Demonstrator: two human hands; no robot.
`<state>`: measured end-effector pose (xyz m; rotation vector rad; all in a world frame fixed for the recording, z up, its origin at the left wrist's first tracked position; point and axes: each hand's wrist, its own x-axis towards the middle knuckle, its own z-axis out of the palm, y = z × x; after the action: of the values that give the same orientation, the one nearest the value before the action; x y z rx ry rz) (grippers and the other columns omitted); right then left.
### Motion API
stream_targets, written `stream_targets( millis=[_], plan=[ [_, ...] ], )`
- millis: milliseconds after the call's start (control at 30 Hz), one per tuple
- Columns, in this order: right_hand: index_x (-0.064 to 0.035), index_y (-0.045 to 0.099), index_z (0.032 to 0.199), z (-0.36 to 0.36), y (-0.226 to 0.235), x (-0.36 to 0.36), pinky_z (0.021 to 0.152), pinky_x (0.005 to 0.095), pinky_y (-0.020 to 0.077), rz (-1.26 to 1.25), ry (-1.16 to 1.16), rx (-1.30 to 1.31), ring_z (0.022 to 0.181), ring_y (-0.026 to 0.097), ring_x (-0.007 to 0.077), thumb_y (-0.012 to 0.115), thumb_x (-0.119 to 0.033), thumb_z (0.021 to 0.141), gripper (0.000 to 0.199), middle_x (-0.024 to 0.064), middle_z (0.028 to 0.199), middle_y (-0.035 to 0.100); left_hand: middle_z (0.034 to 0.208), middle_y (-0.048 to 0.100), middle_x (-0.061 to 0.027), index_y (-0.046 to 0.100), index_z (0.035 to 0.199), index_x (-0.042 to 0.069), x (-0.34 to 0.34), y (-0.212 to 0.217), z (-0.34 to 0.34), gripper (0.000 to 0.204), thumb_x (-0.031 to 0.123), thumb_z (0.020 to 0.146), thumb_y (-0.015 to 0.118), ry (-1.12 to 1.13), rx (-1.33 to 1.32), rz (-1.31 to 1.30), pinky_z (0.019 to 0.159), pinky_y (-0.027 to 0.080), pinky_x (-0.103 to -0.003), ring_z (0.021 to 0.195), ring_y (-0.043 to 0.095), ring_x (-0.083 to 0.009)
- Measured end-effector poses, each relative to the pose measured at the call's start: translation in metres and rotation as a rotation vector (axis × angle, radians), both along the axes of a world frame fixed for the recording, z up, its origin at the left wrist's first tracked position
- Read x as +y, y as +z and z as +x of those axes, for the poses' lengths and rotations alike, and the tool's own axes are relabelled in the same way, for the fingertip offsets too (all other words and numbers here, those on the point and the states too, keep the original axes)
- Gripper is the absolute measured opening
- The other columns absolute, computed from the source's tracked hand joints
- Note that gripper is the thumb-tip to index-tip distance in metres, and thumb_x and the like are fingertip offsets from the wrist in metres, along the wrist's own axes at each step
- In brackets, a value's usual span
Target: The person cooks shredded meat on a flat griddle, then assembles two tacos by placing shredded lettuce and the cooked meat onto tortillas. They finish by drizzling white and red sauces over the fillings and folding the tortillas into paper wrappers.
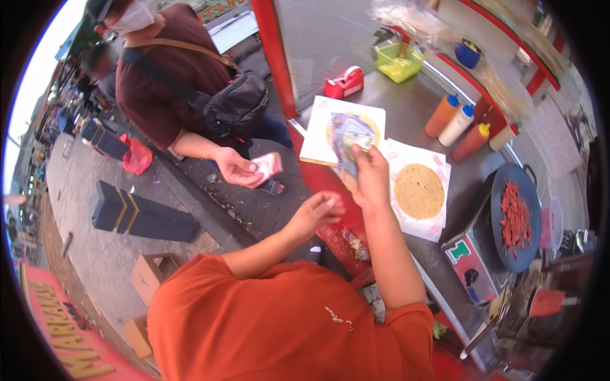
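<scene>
The right hand (370,173) has its grip pinched on banknotes (351,136), held over white paper (313,132) by the table (406,105); the left hand (316,213) curls nearby, its grip too blurred to tell.

Left fisheye of a head-worn pair, looking steeply down over the wearer's shirt (286,317) at the left hand (318,213) and right hand (370,174), pretty close up. It's super wide, so you get pavement (70,184) on the left, counter (406,117) on the right, and straight lines bowing near the rim.
</scene>
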<state>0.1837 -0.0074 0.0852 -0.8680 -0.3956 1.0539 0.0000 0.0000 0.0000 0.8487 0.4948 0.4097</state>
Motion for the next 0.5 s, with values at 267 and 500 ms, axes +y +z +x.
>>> stream_targets(
  millis=[267,500],
  plan=[
    [0.0033,0.072,0.12,-0.096,0.001,0.044,0.084,0.0336,0.0598,-0.142,0.275,0.114,0.095,0.073,0.0162,0.069,-0.009,0.104,0.02,0.0087,0.111,0.077,0.118,0.069,-0.0047,0.064,0.13,0.004,-0.042,-0.096,-0.082,0.028,0.025,0.113,0.058,-0.198,0.595,0.193,0.094,0.06,-0.034,0.109,0.071,-0.0165],
    [0.0044,0.072,0.114,-0.125,-0.023,0.036,0.082,0.034,0.0564,-0.166,0.221,-0.145,0.091,0.072,0.0168,0.07,-0.01,0.104,0.017,0.0112,0.104,0.075,0.113,0.072,-0.0023,0.069,0.129,0.005,-0.041,-0.171,-0.113,0.027,0.025,0.111,0.061,-0.24,0.756,0.251,0.087,0.06,-0.031,0.097,0.07,-0.0132]
  ],
)
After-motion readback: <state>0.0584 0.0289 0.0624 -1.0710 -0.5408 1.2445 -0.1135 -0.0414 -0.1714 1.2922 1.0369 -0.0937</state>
